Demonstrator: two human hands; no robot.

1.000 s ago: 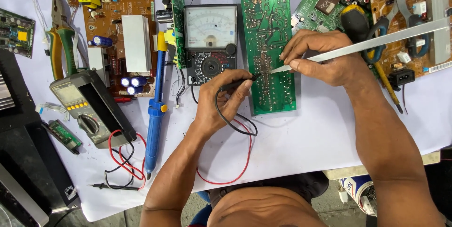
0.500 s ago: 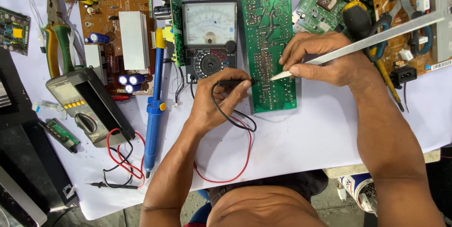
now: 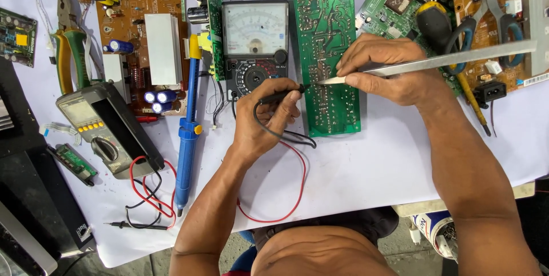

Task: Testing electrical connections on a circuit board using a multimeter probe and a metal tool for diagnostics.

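I see my left hand pinching a black probe and my right hand pinching metal tweezers (tips meeting) on the green circuit board.

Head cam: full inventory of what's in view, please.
long circuit board: 1, green, centre, under both hands
analog meter: 1, black with a white dial, left of that board
black test probe: 1, in left hand, tip at the board's left edge
metal strip: 1, silver, in right hand, tip on the board
brown circuit board: 1, top left
desoldering pump: 1, blue, left of centre
digital multimeter: 1, grey, left
pliers: 1, green handles, far left
scissors: 1, dark handles, top right
white sheet: 1, covers the table
left hand: grips the probe
right hand: pinches the strip
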